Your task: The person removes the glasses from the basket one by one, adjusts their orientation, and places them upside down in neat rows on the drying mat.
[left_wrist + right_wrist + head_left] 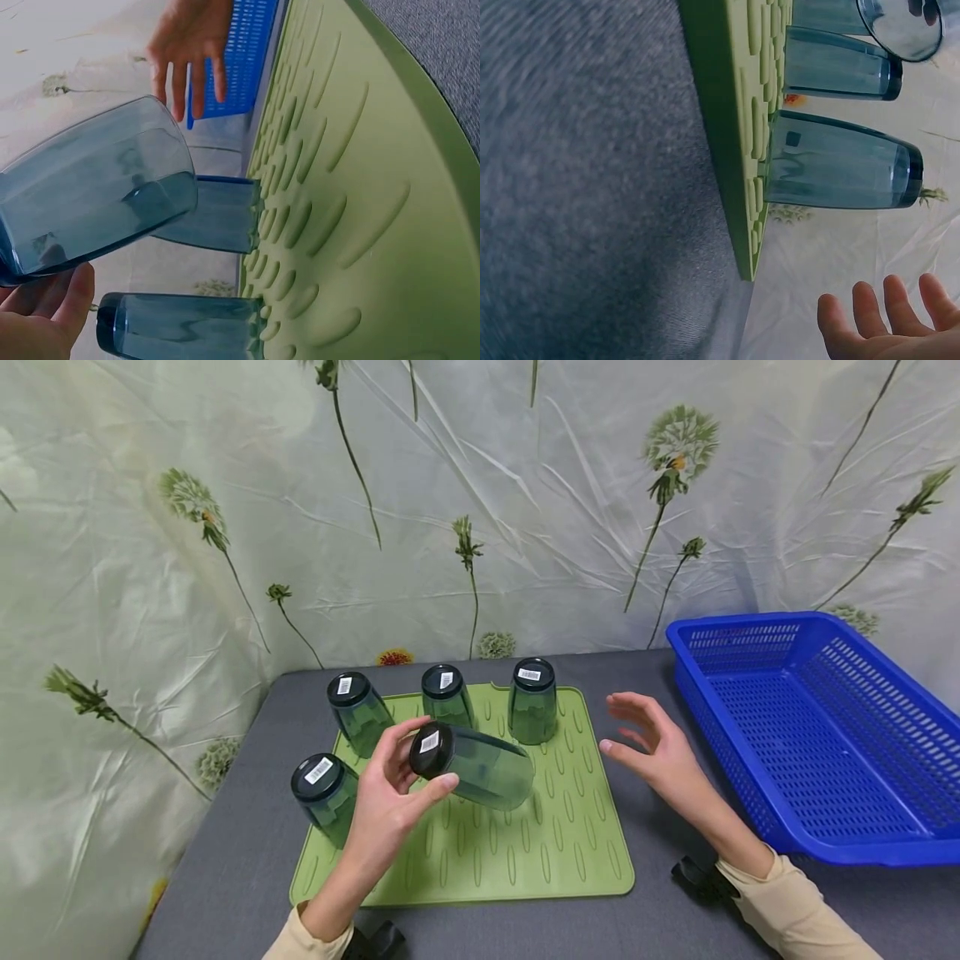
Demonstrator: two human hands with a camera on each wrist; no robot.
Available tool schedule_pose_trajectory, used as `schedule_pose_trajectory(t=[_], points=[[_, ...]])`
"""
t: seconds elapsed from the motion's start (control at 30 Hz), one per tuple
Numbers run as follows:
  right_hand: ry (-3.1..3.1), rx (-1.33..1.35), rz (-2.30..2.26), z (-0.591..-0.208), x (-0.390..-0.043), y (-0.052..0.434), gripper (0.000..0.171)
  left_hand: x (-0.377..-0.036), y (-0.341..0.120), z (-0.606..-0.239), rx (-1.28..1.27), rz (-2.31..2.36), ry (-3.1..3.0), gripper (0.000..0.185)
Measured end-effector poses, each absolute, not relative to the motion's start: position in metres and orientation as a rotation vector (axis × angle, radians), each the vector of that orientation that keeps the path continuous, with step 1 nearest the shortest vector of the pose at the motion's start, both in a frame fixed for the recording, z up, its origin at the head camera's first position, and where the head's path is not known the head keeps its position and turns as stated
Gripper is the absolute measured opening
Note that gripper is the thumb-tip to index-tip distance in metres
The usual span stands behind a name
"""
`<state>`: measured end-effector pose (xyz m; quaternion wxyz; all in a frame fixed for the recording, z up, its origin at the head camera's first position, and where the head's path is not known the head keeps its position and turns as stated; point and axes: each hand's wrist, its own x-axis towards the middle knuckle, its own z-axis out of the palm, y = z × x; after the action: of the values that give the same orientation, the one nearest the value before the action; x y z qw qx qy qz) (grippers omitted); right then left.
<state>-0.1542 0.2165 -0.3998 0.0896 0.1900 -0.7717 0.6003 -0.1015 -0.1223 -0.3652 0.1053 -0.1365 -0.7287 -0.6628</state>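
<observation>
My left hand [390, 802] grips a green-tinted drinking glass [487, 770] by its dark base end, thumb on the near side and fingers behind. The glass is tilted on its side above the green drying mat [525, 868], its mouth toward the right. In the left wrist view the same glass [97, 187] shows clear and hollow. Right of the mat, my right hand [652, 743] hovers with relaxed fingers and holds nothing; in the right wrist view the fingers [870, 311] are spread apart.
Upside-down glasses with labelled bases stand on the mat: one at back right [532, 706], one at back middle [446, 697], one at back left [360, 714] and one at left [327, 797]. A blue plastic basket [750, 802] sits at the right on the grey cloth.
</observation>
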Motion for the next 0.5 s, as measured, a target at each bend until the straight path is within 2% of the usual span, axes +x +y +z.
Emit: schedule_pose_trajectory(t=[0.5], points=[[-2.315,0.578,1.751,-0.4018,-0.1546,0.2163,0.061,-0.1051,-0.1253,-0.3638,-0.330,-1.831,-2.256,0.060]])
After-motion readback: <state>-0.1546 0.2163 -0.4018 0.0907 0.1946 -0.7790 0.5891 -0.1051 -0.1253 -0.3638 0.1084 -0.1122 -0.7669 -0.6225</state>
